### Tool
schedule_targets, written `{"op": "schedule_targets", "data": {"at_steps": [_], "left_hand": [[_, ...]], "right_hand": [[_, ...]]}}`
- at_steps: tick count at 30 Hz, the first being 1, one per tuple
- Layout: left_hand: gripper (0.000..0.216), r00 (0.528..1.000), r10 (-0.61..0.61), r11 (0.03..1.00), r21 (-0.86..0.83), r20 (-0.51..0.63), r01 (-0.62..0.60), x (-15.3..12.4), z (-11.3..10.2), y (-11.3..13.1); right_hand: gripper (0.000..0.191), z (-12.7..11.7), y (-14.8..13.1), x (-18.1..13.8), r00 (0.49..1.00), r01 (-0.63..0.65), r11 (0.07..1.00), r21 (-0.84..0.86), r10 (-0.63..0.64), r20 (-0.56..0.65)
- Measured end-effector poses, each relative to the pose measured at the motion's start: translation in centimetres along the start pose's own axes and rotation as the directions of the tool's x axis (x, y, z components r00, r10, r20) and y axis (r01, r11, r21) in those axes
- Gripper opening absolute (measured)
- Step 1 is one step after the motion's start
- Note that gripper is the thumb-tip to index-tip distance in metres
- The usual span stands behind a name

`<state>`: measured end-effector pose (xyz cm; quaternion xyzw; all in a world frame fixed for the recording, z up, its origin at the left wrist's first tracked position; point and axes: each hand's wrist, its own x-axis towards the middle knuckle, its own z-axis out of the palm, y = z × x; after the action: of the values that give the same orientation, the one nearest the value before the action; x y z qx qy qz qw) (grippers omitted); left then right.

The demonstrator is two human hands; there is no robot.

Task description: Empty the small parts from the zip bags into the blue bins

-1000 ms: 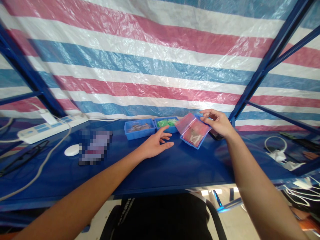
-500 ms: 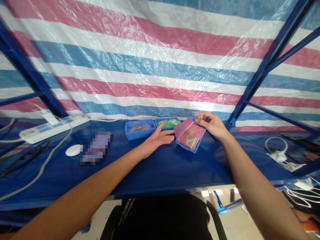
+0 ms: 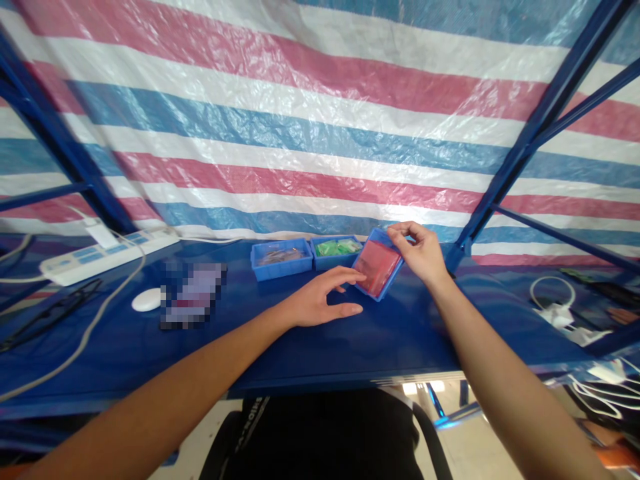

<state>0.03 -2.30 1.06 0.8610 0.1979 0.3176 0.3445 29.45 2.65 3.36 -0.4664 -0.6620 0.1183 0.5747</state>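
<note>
A small blue plastic bin (image 3: 379,298) is tilted on the table, with a flat red plastic bag (image 3: 379,265) lying in it. My right hand (image 3: 421,250) pinches the bin's far right corner between thumb and fingers. At the bin's near left side is my left hand (image 3: 325,297), open, thumb and fingers apart. Its fingertips reach the edge of the red bag; whether they press on it I cannot tell. Close behind stand two more blue bins: the left bin (image 3: 283,269) contains clear bags of small parts, and the middle bin (image 3: 330,261) contains green packets (image 3: 335,247).
On the blue table (image 3: 320,357) at left lie a white power strip (image 3: 113,257) with a plug and cable, a white round-edged object (image 3: 147,300), a pixelated phone-like object (image 3: 195,297) and dark glasses (image 3: 50,313). White cables (image 3: 557,310) lie at right. Behind hangs a striped tarp (image 3: 320,133).
The red bag's raised left flap now lies down within the bin. My left hand has shifted nearer to me and right, with its fingers spread. My right hand still grips the bin, which has turned slightly.
</note>
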Motion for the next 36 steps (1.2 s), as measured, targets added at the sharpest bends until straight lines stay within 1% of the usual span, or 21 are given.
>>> {"op": "schedule_targets", "data": {"at_steps": [2, 4, 6, 8, 11, 13, 16, 18, 21, 24, 26, 28, 30, 33, 36], "left_hand": [[0.051, 1.0, 0.012, 0.999, 0.049, -0.003, -0.011, 0.1, -0.1, -0.1], [0.048, 1.0, 0.012, 0.996, 0.086, -0.012, -0.01, 0.2, -0.2, -0.2], [0.048, 1.0, 0.014, 0.994, 0.108, -0.021, -0.011, 0.2, -0.2, -0.4], [0.046, 0.999, 0.019, 0.992, 0.126, -0.035, -0.015, 0.2, -0.3, -0.6], [0.034, 0.996, 0.017, 0.985, 0.174, -0.091, -0.001, 0.2, -0.4, -1.0], [0.029, 0.99, 0.023, 0.975, 0.223, -0.141, 0.009, 0.3, -0.5, -1.3], [0.022, 0.978, 0.025, 0.964, 0.263, -0.205, 0.03, 0.4, -0.7, -1.5], [0.017, 0.97, 0.032, 0.961, 0.274, -0.242, 0.037, 0.4, -0.8, -1.5], [0.016, 0.956, 0.069, 0.953, 0.302, -0.285, 0.021, 0.4, -0.9, -1.3], [0.027, 0.943, 0.106, 0.946, 0.323, -0.317, 0.002, 0.3, -0.8, -1.2], [0.043, 0.934, 0.131, 0.946, 0.323, -0.332, -0.018, 0.2, -0.8, -1.1], [0.063, 0.93, 0.144, 0.946, 0.324, -0.337, -0.029, 0.2, -0.9, -1.0], [0.074, 0.935, 0.145, 0.943, 0.332, -0.324, -0.031, 0.2, -1.0, -1.0], [0.078, 0.947, 0.129, 0.941, 0.338, -0.294, -0.023, 0.1, -1.2, -1.0], [0.079, 0.95, 0.109, 0.947, 0.32, -0.293, -0.01, 0.1, -1.2, -1.1]], "right_hand": [[0.041, 0.4, -0.9, -0.4, 0.998, 0.063, 0.998, -0.02, -0.063, -0.031], [0.038, 0.6, -1.7, -0.7, 0.989, 0.144, 0.989, -0.039, -0.145, -0.034], [0.034, 0.7, -2.3, -1.0, 0.976, 0.216, 0.976, -0.038, -0.216, -0.006], [0.034, 0.7, -2.9, -1.3, 0.968, 0.249, 0.968, 0.007, -0.249, 0.031], [0.045, 0.7, -3.4, -1.6, 0.973, 0.206, 0.969, 0.138, -0.218, 0.074], [0.048, 0.9, -3.6, -1.6, 0.972, 0.182, 0.965, 0.189, -0.206, 0.116], [0.042, 1.0, -3.7, -1.5, 0.949, 0.206, 0.956, 0.209, -0.247, 0.195], [0.038, 1.1, -3.7, -1.4, 0.937, 0.215, 0.95, 0.229, -0.267, 0.227], [0.043, 1.1, -3.6, -1.3, 0.929, 0.21, 0.942, 0.261, -0.276, 0.247], [0.047, 1.1, -3.3, -1.3, 0.923, 0.145, 0.937, 0.316, -0.243, 0.297], [0.049, 1.2, -3.1, -1.4, 0.914, 0.031, 0.926, 0.376, -0.178, 0.364], [0.059, 1.3, -2.9, -1.5, 0.888, -0.11, 0.892, 0.439, -0.11, 0.447], [0.072, 1.2, -2.9, -1.7, 0.853, -0.222, 0.849, 0.48, -0.071, 0.518], [0.089, 0.9, -2.8, -1.9, 0.805, -0.312, 0.815, 0.489, -0.047, 0.591], [0.11, 0.7, -2.6, -1.9, 0.752, -0.373, 0.823, 0.428, -0.002, 0.659]]}}
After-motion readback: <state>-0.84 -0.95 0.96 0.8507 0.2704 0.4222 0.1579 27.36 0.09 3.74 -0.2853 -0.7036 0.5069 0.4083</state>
